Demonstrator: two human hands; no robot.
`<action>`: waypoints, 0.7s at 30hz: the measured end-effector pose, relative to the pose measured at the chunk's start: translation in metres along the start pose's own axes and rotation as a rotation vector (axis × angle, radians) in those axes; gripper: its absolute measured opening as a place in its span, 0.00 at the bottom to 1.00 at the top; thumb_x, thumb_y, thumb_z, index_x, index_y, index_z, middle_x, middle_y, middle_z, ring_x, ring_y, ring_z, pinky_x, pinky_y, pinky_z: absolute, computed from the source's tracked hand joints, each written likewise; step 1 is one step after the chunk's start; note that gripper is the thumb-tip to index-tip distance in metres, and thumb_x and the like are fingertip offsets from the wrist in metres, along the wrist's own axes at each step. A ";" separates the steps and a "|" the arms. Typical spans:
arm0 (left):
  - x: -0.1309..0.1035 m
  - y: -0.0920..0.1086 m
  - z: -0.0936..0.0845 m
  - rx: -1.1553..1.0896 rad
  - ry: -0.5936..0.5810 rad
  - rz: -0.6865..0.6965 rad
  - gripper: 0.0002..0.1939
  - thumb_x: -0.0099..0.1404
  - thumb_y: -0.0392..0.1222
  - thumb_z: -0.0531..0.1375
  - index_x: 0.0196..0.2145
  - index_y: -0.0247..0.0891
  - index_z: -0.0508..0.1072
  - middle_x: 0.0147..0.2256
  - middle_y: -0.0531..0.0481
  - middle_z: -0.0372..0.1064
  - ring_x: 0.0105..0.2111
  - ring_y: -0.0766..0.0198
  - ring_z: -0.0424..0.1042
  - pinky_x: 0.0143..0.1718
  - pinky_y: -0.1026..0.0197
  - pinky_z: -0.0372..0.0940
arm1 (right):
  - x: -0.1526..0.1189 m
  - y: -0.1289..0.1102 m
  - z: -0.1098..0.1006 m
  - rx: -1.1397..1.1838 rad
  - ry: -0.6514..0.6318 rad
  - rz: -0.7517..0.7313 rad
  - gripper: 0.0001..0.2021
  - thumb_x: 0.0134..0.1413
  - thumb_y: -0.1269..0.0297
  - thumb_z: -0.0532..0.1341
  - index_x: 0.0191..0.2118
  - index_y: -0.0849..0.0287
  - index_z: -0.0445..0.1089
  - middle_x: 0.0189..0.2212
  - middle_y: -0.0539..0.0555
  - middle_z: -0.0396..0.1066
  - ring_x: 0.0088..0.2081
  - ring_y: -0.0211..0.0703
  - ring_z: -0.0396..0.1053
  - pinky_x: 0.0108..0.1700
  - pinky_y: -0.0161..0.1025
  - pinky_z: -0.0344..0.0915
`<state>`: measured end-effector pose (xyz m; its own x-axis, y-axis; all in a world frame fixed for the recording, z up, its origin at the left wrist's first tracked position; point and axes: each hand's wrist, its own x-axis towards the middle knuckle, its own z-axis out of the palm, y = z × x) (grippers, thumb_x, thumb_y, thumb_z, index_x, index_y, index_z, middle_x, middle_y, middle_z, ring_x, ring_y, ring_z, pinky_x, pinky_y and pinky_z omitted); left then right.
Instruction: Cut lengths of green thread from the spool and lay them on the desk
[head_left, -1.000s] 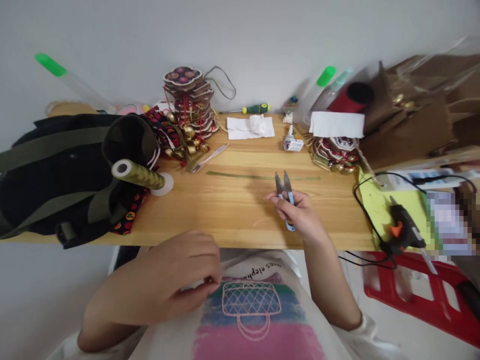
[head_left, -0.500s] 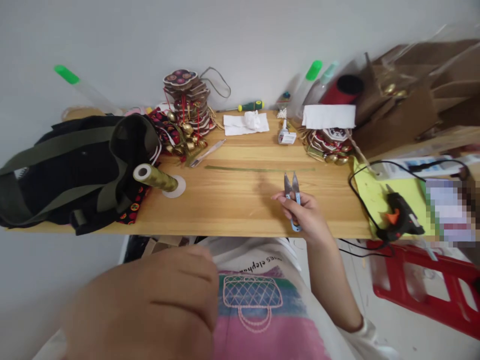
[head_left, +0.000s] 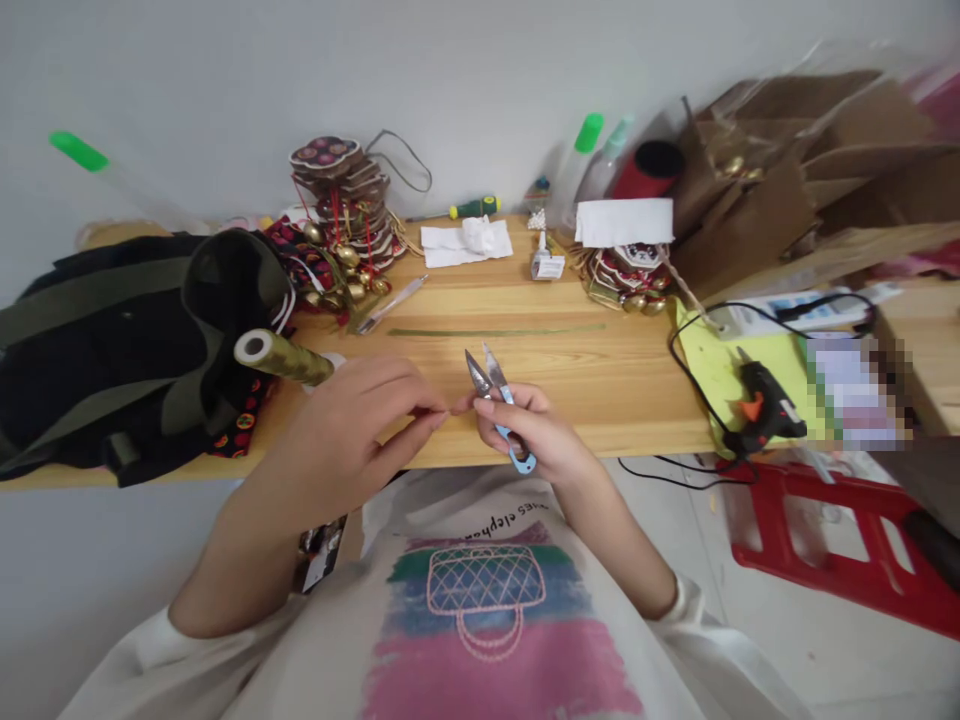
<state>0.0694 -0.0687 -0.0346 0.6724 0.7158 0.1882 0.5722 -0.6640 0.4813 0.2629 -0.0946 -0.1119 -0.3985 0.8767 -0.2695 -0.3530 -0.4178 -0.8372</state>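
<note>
My right hand (head_left: 529, 430) is wrapped round blue-handled thread snips (head_left: 499, 400), whose two blades stand apart and point away from me. Just left of it, my left hand (head_left: 379, 415) pinches thumb and fingers together, its tips meeting the fingertip of my right hand. Anything between those tips is too small to make out. Beyond both hands a thin olive-green ribbon strip (head_left: 495, 331) lies straight across the wooden table (head_left: 600, 390). A spool of olive-green ribbon (head_left: 289, 360) stands behind my left hand, which hides part of its base.
A dark bag (head_left: 127, 350) fills the left end. Along the wall are stacked bell ornaments (head_left: 349, 210), a screwdriver (head_left: 472, 208), tissue (head_left: 465, 243), and a small bottle (head_left: 546, 262). A pen (head_left: 394, 303) lies nearer. Right: a glue gun (head_left: 769, 410), cables, cardboard box (head_left: 757, 200).
My left hand has come up from close to the camera to meet my right hand over the table's front. The snips have shifted left and tilted. The view has swung slightly right.
</note>
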 end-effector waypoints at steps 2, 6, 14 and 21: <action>-0.001 -0.003 0.000 0.019 0.000 -0.028 0.11 0.69 0.43 0.52 0.32 0.39 0.70 0.30 0.52 0.70 0.33 0.65 0.68 0.36 0.61 0.61 | 0.001 0.000 0.000 -0.007 -0.008 0.028 0.17 0.48 0.51 0.65 0.32 0.63 0.74 0.12 0.41 0.55 0.15 0.27 0.44 0.19 0.33 0.40; -0.002 -0.011 0.001 0.101 0.036 -0.047 0.09 0.69 0.42 0.52 0.33 0.39 0.69 0.31 0.52 0.70 0.34 0.65 0.69 0.37 0.61 0.62 | 0.002 0.002 -0.003 -0.019 0.002 0.092 0.17 0.46 0.50 0.66 0.28 0.61 0.72 0.12 0.41 0.56 0.15 0.27 0.44 0.19 0.33 0.39; -0.004 -0.034 0.002 0.149 0.108 -0.150 0.06 0.68 0.40 0.54 0.34 0.39 0.68 0.33 0.52 0.72 0.35 0.65 0.70 0.38 0.62 0.63 | 0.000 0.006 -0.020 0.012 0.057 0.129 0.16 0.44 0.50 0.66 0.27 0.61 0.72 0.11 0.41 0.56 0.14 0.27 0.45 0.19 0.34 0.38; -0.004 -0.041 -0.002 0.215 0.195 -0.261 0.08 0.68 0.43 0.53 0.33 0.39 0.69 0.30 0.53 0.70 0.33 0.65 0.68 0.36 0.63 0.62 | 0.000 0.009 -0.031 0.063 0.047 0.134 0.16 0.46 0.50 0.64 0.28 0.62 0.73 0.09 0.40 0.54 0.13 0.27 0.44 0.18 0.34 0.38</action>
<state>0.0423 -0.0435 -0.0536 0.4013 0.8805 0.2524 0.8115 -0.4696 0.3478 0.2861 -0.0911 -0.1336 -0.4062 0.8216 -0.4000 -0.3525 -0.5447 -0.7610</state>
